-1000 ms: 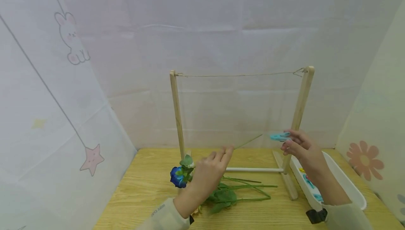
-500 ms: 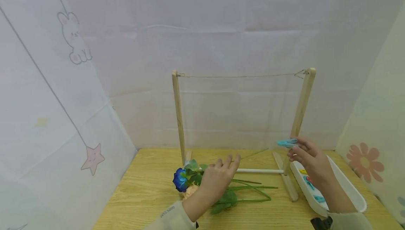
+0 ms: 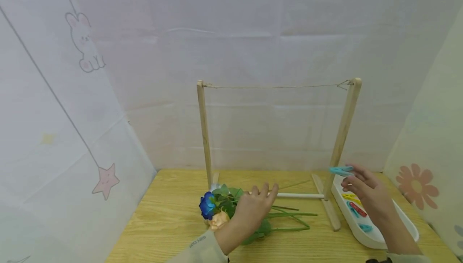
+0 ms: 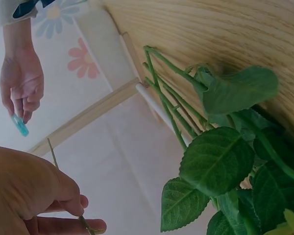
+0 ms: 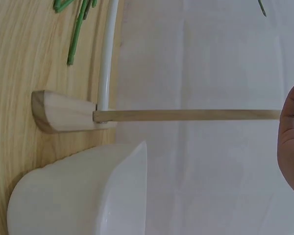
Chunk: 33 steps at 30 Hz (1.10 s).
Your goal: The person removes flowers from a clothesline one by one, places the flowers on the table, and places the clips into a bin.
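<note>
My left hand (image 3: 253,211) pinches a thin green flower stem (image 3: 294,184), low over the flowers; the left wrist view shows this stem (image 4: 54,152) between thumb and fingers. Beside that hand, a blue rose (image 3: 207,206) and a peach rose (image 3: 218,219) are bunched with green leaves (image 4: 218,154). Which bloom belongs to the pinched stem cannot be told. On the right, my right hand (image 3: 370,194) holds a light blue clothespin (image 3: 341,170) by its end above the white tray. Only part of the right hand (image 5: 291,142) shows in the right wrist view.
A wooden frame with two posts (image 3: 343,134) and a string (image 3: 275,87) across its top stands behind the flowers. A white bar (image 3: 300,195) joins its feet. The white tray (image 3: 405,231) at right holds yellow, red and blue clothespins. Several stems (image 3: 293,215) lie on the table.
My left hand has lowered and shifted right with the stem, bringing it down toward the bunch. The right hand has moved right and down with the clothespin, toward the tray.
</note>
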Each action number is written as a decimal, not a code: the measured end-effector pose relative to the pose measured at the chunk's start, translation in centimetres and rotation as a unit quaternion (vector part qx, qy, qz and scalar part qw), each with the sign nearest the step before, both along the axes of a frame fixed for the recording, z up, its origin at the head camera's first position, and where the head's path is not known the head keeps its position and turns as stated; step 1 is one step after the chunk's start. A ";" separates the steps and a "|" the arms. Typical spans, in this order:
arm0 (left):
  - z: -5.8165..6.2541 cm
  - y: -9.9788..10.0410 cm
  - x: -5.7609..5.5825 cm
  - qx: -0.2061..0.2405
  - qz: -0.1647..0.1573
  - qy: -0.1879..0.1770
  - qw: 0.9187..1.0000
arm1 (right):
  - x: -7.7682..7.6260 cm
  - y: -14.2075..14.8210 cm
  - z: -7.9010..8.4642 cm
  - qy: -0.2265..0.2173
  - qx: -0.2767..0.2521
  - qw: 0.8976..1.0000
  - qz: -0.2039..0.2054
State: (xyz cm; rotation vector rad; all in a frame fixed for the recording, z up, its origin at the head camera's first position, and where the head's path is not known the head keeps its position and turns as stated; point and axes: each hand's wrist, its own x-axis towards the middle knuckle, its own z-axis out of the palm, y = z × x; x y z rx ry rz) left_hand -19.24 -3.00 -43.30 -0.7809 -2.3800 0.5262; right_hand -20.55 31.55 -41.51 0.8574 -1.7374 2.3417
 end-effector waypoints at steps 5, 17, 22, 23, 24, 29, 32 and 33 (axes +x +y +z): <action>-0.6 0.2 0.1 -0.018 -0.012 0.011 1.000 | 0.3 0.8 -0.5 0.018 -0.007 1.000 0.007; -1.8 0.4 0.2 -0.062 -0.014 -0.023 0.998 | 0.6 3.1 -2.0 0.019 -0.008 1.000 -0.011; -2.0 0.2 0.3 -0.064 -0.025 -0.020 0.997 | 0.7 4.5 -3.0 0.021 -0.016 1.000 -0.009; -2.0 0.2 0.3 -0.063 -0.028 -0.017 0.997 | 0.7 4.7 -3.2 0.019 -0.019 1.000 -0.011; -2.0 0.2 0.4 -0.062 -0.031 -0.013 0.997 | 0.9 5.0 -3.4 0.017 -0.021 1.000 -0.013; -2.3 0.2 0.4 -0.067 -0.038 -0.003 0.997 | 1.5 5.9 -4.0 0.009 -0.026 0.999 -0.032; -2.5 0.2 0.4 -0.073 -0.037 -0.012 0.997 | 1.8 6.3 -4.3 0.003 -0.027 0.999 -0.038; -2.5 0.2 0.4 -0.073 -0.037 -0.016 0.997 | 1.9 6.5 -4.4 0.001 -0.024 0.999 -0.042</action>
